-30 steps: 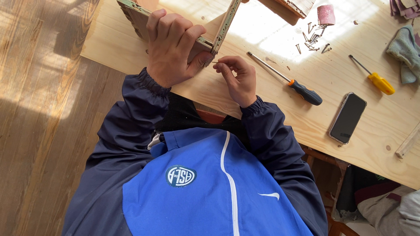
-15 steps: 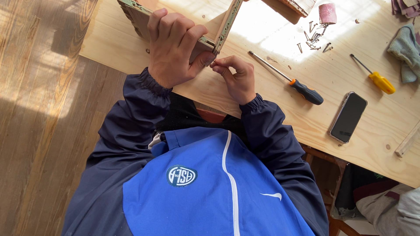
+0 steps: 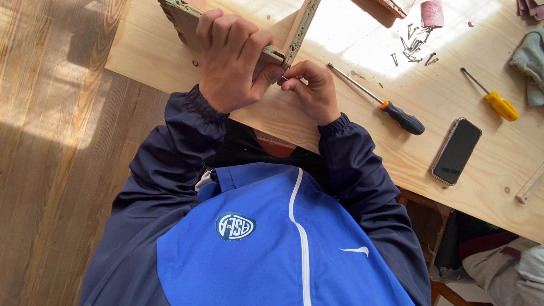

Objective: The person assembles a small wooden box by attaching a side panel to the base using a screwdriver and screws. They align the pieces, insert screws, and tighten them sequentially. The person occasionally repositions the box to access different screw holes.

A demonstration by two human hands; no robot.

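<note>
On pine table (image 3: 362, 147), left hand (image 3: 232, 62) gripping wooden frame (image 3: 300, 25), right hand (image 3: 314, 88) pinching its corner

The left hand (image 3: 235, 62) wraps over the near corner of a wooden frame (image 3: 294, 34) with worn greenish edges, fingers on top and thumb underneath. The right hand (image 3: 311, 85) is bunched just beside that corner, fingertips pinching something too small to make out. On the pale wooden surface (image 3: 147, 51) lie a black-handled screwdriver (image 3: 377, 101), a yellow-handled screwdriver (image 3: 490, 96), a phone (image 3: 457, 151) and scattered screws (image 3: 415, 48).
</note>
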